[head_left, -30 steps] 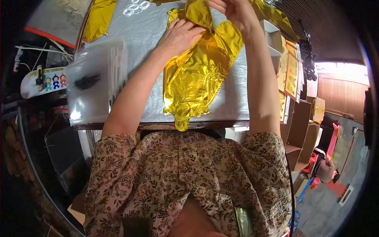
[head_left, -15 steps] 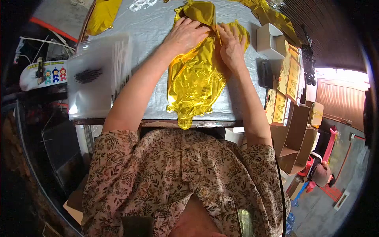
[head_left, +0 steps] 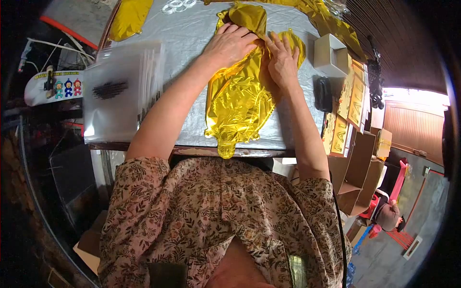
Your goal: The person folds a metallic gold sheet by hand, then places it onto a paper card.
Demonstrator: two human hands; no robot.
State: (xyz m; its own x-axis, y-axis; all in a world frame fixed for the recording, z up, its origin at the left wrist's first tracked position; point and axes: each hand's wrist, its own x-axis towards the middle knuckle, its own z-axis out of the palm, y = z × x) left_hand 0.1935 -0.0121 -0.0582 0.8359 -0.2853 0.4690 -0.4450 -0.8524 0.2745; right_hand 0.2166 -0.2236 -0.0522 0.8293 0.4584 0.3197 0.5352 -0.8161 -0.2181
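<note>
A shiny gold foil balloon [head_left: 238, 103], deflated and partly folded, lies lengthwise on the silver-covered table [head_left: 185, 117]. Its narrow tail tab overhangs the front edge. My left hand [head_left: 231, 45] rests palm down on the upper part, fingers stretched over the foil beside a raised flap. To its right, my right hand [head_left: 283, 60] presses on the balloon's upper right side with its fingers spread. Creases run down the foil below both hands. What lies under the palms is hidden.
Clear plastic sleeves [head_left: 113, 98] are stacked at the left. White rings [head_left: 178, 6] and another gold foil piece [head_left: 129, 19] lie at the back. On the right stand a white open box [head_left: 330, 55], a black case [head_left: 323, 93] and printed FALL packages [head_left: 342, 132]. Cardboard boxes [head_left: 357, 175] stand beyond.
The view has shifted slightly, so the table things appear a little to the right. My right fingers look more spread and straighter; both hands stay on the balloon.
</note>
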